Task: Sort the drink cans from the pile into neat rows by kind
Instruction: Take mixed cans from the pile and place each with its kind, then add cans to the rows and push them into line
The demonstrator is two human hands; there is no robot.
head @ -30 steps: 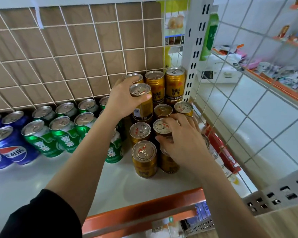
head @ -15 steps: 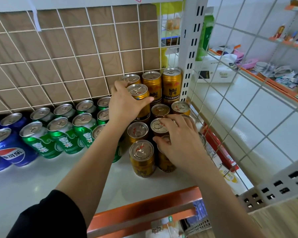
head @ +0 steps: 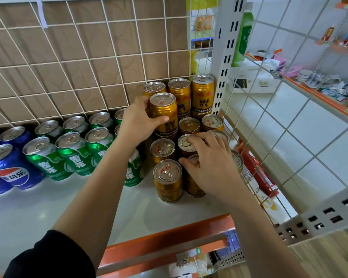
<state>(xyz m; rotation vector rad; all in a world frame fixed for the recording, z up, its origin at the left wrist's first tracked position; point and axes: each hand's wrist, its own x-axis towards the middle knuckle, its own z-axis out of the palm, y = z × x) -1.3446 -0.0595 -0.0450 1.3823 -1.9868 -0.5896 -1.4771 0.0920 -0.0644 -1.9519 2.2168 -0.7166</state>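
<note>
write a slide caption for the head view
Left hand grips a gold metal Red Bull can while the right hand rests on gold cans grouped on a white shelf.

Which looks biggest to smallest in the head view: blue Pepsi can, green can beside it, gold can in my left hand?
Blue Pepsi can and green can: alike, tied largest.
Gold can in the left hand: smallest, slimmer.

White shelf (head: 38,213), orange front lip (head: 169,240). Wire grid (head: 88,59) backed by brown quilted board (head: 54,43). Slotted white upright (head: 219,63). Wood-look floor (head: 319,255).
</note>
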